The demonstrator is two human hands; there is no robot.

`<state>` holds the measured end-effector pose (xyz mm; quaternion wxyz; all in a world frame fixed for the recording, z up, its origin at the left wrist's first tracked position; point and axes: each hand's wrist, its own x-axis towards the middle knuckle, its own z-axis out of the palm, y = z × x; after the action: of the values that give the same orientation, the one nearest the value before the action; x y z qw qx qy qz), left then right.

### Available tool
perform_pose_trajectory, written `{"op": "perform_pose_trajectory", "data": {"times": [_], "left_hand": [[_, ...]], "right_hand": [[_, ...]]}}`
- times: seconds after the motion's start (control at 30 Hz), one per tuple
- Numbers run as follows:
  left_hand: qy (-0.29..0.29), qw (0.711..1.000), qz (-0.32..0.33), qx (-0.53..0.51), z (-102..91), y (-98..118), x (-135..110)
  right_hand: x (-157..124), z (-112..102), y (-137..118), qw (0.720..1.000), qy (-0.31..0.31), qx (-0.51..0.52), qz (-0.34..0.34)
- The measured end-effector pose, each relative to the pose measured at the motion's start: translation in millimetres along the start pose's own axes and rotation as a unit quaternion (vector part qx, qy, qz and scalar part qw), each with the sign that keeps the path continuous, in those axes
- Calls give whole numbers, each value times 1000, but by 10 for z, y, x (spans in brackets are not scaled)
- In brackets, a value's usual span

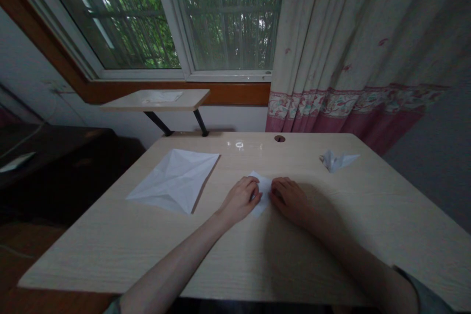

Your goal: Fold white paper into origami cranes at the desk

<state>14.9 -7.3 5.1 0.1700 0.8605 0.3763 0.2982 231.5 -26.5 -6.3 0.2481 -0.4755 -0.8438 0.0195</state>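
From the head camera, a small folded white paper lies on a pale wooden desk between both hands. The left hand grips its left side, and the curled fingers of the right hand touch its right edge, though whether they grip it I cannot tell. A large creased paper sheet lies left of the hands; a paper crane sits farther off to the right.

The small paper and the creased sheet are white. The desk shows pale wood grain; the cream curtain has a pink floral border.
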Motion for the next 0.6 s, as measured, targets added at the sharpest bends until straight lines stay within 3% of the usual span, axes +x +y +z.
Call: {"op": "perform_pose_trajectory", "data": {"times": [0.2, 0.6], "left_hand": [[24, 1000, -2, 7, 44, -16, -5], [12, 999, -21, 37, 72, 7, 12]], "right_hand": [[-28, 57, 44, 1000, 7, -5, -4], [-18, 74, 4, 998, 26, -55, -5]]}}
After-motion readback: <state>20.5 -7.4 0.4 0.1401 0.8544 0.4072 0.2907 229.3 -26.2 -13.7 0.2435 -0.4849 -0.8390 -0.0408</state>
